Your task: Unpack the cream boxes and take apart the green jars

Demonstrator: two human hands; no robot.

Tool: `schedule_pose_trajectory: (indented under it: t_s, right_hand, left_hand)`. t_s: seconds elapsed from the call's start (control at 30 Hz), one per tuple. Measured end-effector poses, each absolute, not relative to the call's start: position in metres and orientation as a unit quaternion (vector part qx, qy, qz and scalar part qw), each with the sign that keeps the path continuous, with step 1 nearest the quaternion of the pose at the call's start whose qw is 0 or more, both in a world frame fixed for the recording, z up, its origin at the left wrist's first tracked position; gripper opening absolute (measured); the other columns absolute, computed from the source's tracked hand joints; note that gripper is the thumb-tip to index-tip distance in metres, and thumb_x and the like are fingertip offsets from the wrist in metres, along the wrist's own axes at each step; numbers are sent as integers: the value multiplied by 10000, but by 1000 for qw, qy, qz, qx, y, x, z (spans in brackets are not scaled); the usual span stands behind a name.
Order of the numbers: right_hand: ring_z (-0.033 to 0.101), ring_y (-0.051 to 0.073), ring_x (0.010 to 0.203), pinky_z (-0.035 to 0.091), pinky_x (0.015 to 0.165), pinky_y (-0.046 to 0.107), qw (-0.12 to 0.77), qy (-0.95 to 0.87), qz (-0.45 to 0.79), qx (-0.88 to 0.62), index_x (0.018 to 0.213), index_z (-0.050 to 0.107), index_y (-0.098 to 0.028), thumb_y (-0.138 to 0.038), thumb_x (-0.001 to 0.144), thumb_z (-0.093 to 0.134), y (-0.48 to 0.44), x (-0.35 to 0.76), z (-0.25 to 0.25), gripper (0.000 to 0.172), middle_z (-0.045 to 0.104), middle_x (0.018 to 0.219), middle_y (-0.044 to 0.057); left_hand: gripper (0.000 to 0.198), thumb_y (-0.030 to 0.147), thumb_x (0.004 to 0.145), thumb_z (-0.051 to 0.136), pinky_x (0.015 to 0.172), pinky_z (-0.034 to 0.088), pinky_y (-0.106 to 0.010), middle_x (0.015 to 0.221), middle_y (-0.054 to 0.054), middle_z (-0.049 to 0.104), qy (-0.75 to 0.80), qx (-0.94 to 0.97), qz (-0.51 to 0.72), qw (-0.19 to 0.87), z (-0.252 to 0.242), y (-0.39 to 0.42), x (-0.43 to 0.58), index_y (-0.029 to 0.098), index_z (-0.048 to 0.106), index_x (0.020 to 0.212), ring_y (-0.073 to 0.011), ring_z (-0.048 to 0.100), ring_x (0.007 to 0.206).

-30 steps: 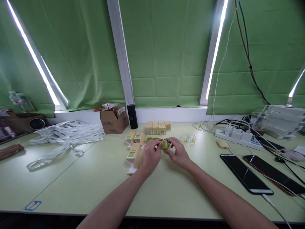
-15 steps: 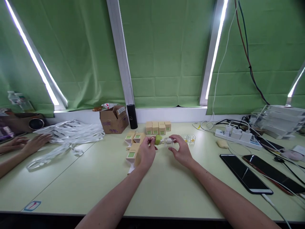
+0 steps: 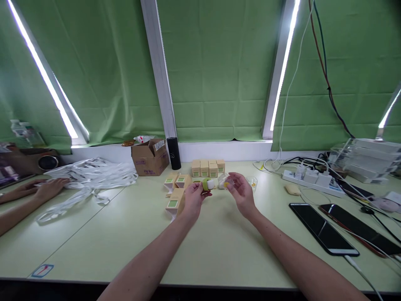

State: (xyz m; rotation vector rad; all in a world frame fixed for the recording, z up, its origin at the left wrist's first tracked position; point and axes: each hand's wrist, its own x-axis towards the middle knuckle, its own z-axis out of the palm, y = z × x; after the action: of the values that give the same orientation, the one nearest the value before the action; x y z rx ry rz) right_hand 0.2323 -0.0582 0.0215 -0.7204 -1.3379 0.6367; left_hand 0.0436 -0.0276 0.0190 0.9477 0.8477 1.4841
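Note:
My left hand [image 3: 192, 200] is closed on a small green round piece [image 3: 205, 184], pinched between thumb and fingers. A short white cylinder [image 3: 211, 184] sticks out of it to the right. A small gap away, my right hand [image 3: 243, 194] pinches a small clear plastic cup [image 3: 222, 181] with a yellow spot near the fingertips. Behind that hand stands another clear container [image 3: 253, 182] with a yellow spot, partly covered. By my left wrist lie opened kraft boxes [image 3: 173, 202] with green label squares and white inner flaps.
Closed kraft boxes [image 3: 204, 168] stand in a group at the back. Left are a brown carton [image 3: 149, 161], a black cylinder [image 3: 173, 154], white strips [image 3: 97, 173] and a co-worker's hands [image 3: 50, 188]. Right lie phones [image 3: 322, 228], cables and a power strip [image 3: 313, 182].
The white cylinder, earlier close to the clear cup, now shows beside the green piece. My right hand has shifted slightly right and turned, with the cup tilted.

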Motion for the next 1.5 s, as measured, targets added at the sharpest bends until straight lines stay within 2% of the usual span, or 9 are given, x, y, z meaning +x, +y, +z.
schedule_pose_trajectory:
  t_s: [0.13, 0.27, 0.43, 0.57, 0.67, 0.8, 0.9, 1.13, 1.5]
  right_hand:
    - [735, 243, 805, 590, 702, 392, 690, -493, 444, -291, 1068, 541, -268, -583, 884, 716, -49, 236, 19, 405, 761, 901, 45]
    - [747, 241, 792, 559, 638, 347, 697, -430, 500, -279, 950, 533, -267, -581, 807, 791, -40, 244, 19, 430, 790, 949, 64]
    - [704, 210, 783, 573, 657, 339, 711, -487, 342, -376, 884, 619, -231, -577, 749, 826, -29, 275, 34, 425, 745, 957, 60]
    - [664, 178, 784, 597, 787, 407, 618, -604, 116, -489, 820, 699, -198, -468, 849, 732, -29, 313, 49, 274, 644, 1257, 121]
    - [659, 197, 808, 567, 812, 379, 497, -658, 32, -565, 789, 736, -194, -256, 873, 668, -30, 338, 54, 125, 663, 1107, 110]
    - [657, 191, 801, 513, 799, 316, 299, -678, 4, -672, 746, 772, -177, -65, 804, 641, -29, 359, 49, 182, 685, 1020, 118]
    - [666, 193, 813, 481, 733, 276, 221, -667, 15, -711, 719, 783, -185, 0, 732, 641, -25, 366, 40, 233, 708, 968, 110]
    - [664, 189, 719, 433, 638, 263, 186, -646, 33, -740, 701, 764, -169, 18, 688, 652, -18, 372, 23, 218, 723, 839, 107]
    - [683, 221, 769, 442, 655, 288, 188, -635, 29, -749, 745, 754, -167, 17, 701, 630, -24, 370, 23, 226, 725, 856, 120]
  left_hand:
    - [184, 269, 889, 753, 675, 624, -309, 827, -71, 708, 367, 380, 620, 579, 19, -28, 44, 127, 646, 844, -132, 666, 664]
    - [153, 252, 917, 716, 678, 627, -307, 874, -94, 720, 368, 389, 615, 579, 18, -28, 43, 129, 641, 866, -141, 681, 691]
    - [188, 291, 911, 736, 675, 635, -315, 896, -103, 730, 367, 405, 614, 570, 17, -28, 42, 137, 638, 867, -151, 689, 710]
    - [183, 287, 936, 706, 672, 635, -313, 882, -96, 725, 377, 403, 615, 564, 19, -30, 42, 136, 641, 856, -144, 683, 694]
    - [161, 258, 965, 668, 695, 639, -314, 874, -90, 716, 388, 401, 612, 561, 21, -31, 43, 134, 649, 864, -135, 681, 689]
    - [192, 296, 941, 714, 700, 642, -320, 876, -83, 711, 387, 410, 612, 555, 20, -30, 43, 137, 644, 859, -133, 680, 684]
    - [216, 317, 915, 741, 667, 637, -314, 857, -79, 708, 380, 415, 616, 551, 18, -29, 43, 136, 640, 855, -142, 680, 689]
    - [182, 285, 925, 721, 683, 630, -314, 870, -74, 710, 380, 415, 615, 552, 18, -29, 43, 138, 642, 853, -140, 689, 703]
    - [200, 307, 911, 732, 703, 637, -353, 827, -72, 706, 379, 415, 611, 557, 20, -32, 44, 139, 643, 848, -149, 672, 678]
